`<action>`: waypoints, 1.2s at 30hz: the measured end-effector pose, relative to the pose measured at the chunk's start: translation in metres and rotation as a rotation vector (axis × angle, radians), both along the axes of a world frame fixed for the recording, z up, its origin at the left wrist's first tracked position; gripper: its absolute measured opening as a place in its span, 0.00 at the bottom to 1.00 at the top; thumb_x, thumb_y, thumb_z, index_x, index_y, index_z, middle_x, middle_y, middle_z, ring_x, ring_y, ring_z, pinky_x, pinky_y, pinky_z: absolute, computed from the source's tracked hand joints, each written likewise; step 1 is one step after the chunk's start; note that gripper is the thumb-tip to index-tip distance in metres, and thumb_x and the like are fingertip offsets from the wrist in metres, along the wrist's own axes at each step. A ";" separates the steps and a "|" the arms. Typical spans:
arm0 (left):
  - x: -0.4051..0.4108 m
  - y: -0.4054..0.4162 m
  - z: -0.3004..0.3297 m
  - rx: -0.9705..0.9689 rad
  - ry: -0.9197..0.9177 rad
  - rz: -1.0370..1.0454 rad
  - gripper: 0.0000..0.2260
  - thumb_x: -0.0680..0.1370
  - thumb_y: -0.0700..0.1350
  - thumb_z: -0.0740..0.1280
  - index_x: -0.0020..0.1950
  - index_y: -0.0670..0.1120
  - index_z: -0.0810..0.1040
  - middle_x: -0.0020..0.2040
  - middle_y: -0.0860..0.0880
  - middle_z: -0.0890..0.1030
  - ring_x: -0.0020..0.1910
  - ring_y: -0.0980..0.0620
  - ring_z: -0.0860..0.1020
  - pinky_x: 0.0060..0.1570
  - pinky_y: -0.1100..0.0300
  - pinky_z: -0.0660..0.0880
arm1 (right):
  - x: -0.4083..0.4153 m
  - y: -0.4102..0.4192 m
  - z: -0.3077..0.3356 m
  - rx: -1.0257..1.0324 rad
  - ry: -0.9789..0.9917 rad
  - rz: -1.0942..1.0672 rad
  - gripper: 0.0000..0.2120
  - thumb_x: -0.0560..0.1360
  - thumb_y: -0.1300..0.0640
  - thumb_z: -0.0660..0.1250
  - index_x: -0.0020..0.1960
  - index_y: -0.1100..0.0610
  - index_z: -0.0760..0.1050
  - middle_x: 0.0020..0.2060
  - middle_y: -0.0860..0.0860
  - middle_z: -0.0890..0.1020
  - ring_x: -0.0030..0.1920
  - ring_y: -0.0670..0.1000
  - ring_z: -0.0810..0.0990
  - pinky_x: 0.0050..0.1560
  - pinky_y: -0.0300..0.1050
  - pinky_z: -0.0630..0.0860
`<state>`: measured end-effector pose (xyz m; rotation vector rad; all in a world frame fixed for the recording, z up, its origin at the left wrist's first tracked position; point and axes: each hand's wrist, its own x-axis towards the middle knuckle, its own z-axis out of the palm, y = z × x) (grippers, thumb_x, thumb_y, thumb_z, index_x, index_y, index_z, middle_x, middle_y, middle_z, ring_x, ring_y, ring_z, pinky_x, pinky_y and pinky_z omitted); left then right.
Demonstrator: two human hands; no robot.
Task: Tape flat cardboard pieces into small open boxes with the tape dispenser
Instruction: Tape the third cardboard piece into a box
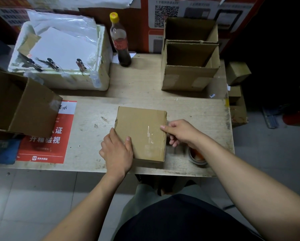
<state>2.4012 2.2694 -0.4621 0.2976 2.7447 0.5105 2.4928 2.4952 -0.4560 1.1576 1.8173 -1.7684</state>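
Note:
A small brown cardboard box (142, 131) stands bottom-up near the table's front edge, with a strip of clear tape running across its top. My left hand (117, 152) grips its near left corner, thumb on top and fingers down the side. My right hand (179, 132) holds the right edge, thumb pressed on the taped top and fingers curled down the side wall. A tape roll (197, 157) lies on the table just under my right wrist, partly hidden.
Taped open boxes stand at the back right (189, 79) and on the left (20, 105). A white foam box (72, 79) with clips and paper sits back left, beside a dark bottle (121, 42). A red poster (48, 136) lies on the worn table (198, 110).

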 end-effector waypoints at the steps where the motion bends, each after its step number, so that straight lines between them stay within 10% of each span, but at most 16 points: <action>1: 0.000 0.000 0.000 -0.004 0.001 -0.001 0.30 0.83 0.54 0.61 0.80 0.40 0.60 0.71 0.38 0.69 0.67 0.36 0.67 0.64 0.38 0.63 | 0.002 -0.003 -0.002 0.003 0.019 0.017 0.16 0.80 0.48 0.71 0.41 0.58 0.72 0.30 0.54 0.76 0.28 0.51 0.79 0.27 0.44 0.78; 13: 0.001 0.001 -0.002 -0.009 0.011 -0.009 0.31 0.83 0.55 0.61 0.80 0.40 0.59 0.70 0.38 0.69 0.67 0.36 0.67 0.62 0.38 0.63 | 0.021 -0.025 0.003 -0.053 -0.046 0.106 0.17 0.82 0.47 0.68 0.41 0.58 0.72 0.30 0.53 0.76 0.29 0.50 0.78 0.29 0.42 0.77; 19: 0.001 0.001 0.001 0.001 0.003 -0.002 0.31 0.83 0.55 0.62 0.80 0.40 0.60 0.70 0.37 0.70 0.66 0.35 0.68 0.62 0.38 0.64 | 0.031 -0.032 0.011 0.294 0.024 0.172 0.22 0.82 0.42 0.65 0.41 0.59 0.73 0.29 0.49 0.79 0.28 0.45 0.78 0.34 0.43 0.74; 24: 0.001 0.000 0.002 0.007 -0.009 0.004 0.31 0.83 0.55 0.62 0.80 0.40 0.60 0.69 0.37 0.70 0.66 0.35 0.68 0.62 0.38 0.64 | 0.066 0.000 0.009 0.924 -0.095 0.227 0.11 0.78 0.58 0.65 0.59 0.53 0.71 0.57 0.49 0.73 0.59 0.53 0.71 0.59 0.49 0.71; 26: 0.001 0.001 0.004 0.006 -0.018 0.005 0.31 0.83 0.56 0.62 0.80 0.40 0.60 0.69 0.37 0.71 0.66 0.35 0.68 0.62 0.38 0.64 | 0.083 0.017 0.001 0.889 -0.315 0.366 0.24 0.74 0.60 0.67 0.69 0.54 0.67 0.65 0.52 0.70 0.67 0.55 0.67 0.67 0.50 0.68; 29: 0.001 0.002 0.008 -0.013 -0.019 0.020 0.32 0.82 0.56 0.63 0.79 0.39 0.60 0.70 0.37 0.70 0.67 0.34 0.68 0.62 0.37 0.64 | 0.094 0.026 -0.009 0.817 -0.441 0.437 0.19 0.75 0.57 0.69 0.65 0.54 0.71 0.62 0.53 0.76 0.63 0.55 0.73 0.60 0.49 0.75; 36: 0.020 0.028 0.061 0.243 0.069 -0.227 0.24 0.80 0.52 0.69 0.73 0.45 0.72 0.65 0.44 0.78 0.65 0.42 0.73 0.64 0.46 0.69 | 0.097 0.028 0.023 0.575 -0.098 0.101 0.19 0.72 0.56 0.75 0.53 0.48 0.67 0.48 0.49 0.79 0.47 0.51 0.80 0.45 0.51 0.80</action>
